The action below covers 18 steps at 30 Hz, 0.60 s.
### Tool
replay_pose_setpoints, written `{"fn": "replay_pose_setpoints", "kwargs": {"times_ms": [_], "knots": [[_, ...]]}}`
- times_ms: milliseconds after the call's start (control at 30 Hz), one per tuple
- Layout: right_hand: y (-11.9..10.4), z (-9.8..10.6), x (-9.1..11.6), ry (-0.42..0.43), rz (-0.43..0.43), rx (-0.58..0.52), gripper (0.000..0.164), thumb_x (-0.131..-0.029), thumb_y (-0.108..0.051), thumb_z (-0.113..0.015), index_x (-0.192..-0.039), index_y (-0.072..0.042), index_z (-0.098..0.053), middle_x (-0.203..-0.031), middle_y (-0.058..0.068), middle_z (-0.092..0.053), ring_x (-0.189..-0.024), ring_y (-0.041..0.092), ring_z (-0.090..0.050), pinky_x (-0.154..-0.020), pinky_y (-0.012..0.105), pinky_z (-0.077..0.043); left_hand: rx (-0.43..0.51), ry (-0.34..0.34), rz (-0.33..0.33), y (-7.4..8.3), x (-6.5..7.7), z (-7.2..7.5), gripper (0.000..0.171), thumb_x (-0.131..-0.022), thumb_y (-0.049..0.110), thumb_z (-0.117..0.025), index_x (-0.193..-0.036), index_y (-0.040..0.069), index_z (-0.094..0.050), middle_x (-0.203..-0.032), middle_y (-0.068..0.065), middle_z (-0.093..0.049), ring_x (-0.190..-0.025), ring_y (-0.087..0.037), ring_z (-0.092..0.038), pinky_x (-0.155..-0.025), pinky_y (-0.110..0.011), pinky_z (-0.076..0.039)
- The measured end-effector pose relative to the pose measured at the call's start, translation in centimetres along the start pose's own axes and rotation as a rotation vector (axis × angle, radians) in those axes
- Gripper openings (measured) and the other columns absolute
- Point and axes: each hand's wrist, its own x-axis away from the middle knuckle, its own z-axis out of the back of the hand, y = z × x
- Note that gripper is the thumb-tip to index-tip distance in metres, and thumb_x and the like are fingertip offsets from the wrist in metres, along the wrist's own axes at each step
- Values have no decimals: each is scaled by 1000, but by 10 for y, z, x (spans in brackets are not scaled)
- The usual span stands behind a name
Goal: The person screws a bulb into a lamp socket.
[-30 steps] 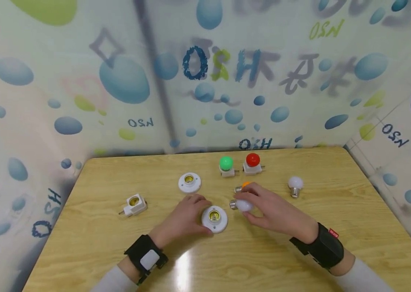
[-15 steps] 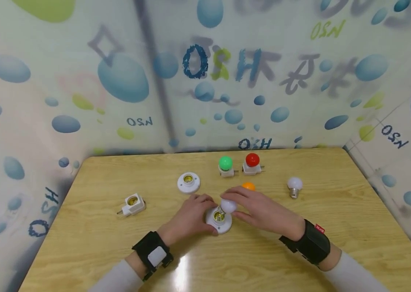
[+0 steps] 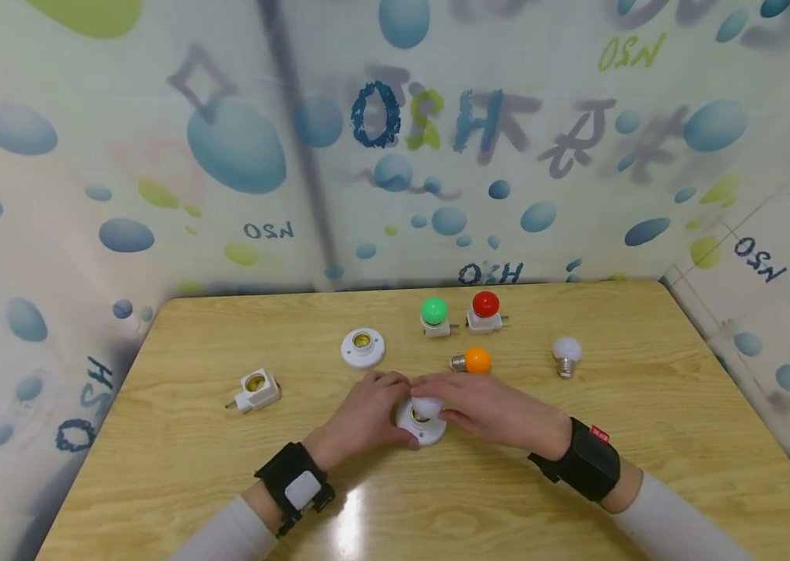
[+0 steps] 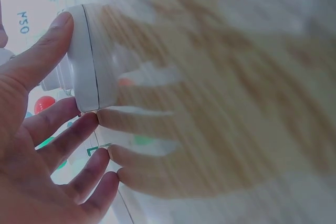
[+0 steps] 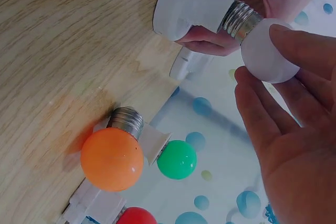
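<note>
In the head view my left hand holds a round white lamp holder on the table by its rim. The left wrist view shows the thumb on one side of this holder and fingertips on the other. My right hand pinches a white light bulb by its globe, between thumb and fingers. Over the holder's mouth, the bulb's metal screw base points at the socket, slightly tilted in the right wrist view. Whether its threads are engaged, I cannot tell.
Behind lies an orange bulb, with green and red bulbs in plug sockets farther back. Another white bulb stands right. A second round holder and a plug-in socket are left. A patterned curtain borders the table.
My right hand has brought the white bulb leftward from beside the orange bulb to the holder's mouth and tipped it base down. The left hand and holder shifted slightly right.
</note>
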Motion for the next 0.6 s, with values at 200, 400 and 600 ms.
{"fn": "replay_pose_setpoints", "kwargs": {"times_ms": [200,400,600], "knots": [[-2,-2,-2,-38,9,60,45,-93,-13,-63,-137,-14,-55,-139,0,-53,-125,13,-49,-100,31,-42,3,-14,8,-1,0,0,77,-65,57,-79,-124,11,-63,-121,-2,-59,-109,-25,-48,-89,-41,-43],[-3,-4,-4,-53,23,87,46,-91,-14,-66,-135,-14,-57,-138,0,-53,-123,14,-50,-100,30,-42,12,-15,13,0,0,0,77,-65,57,-79,-123,10,-63,-121,-3,-59,-109,-26,-48,-90,-41,-43],[-2,-6,-7,-15,35,106,44,-87,-19,-70,-130,-13,-60,-129,0,-57,-115,14,-53,-97,28,-45,5,-14,7,0,-1,-1,72,-64,57,-79,-119,11,-65,-120,-2,-60,-109,-25,-49,-89,-40,-43]]}}
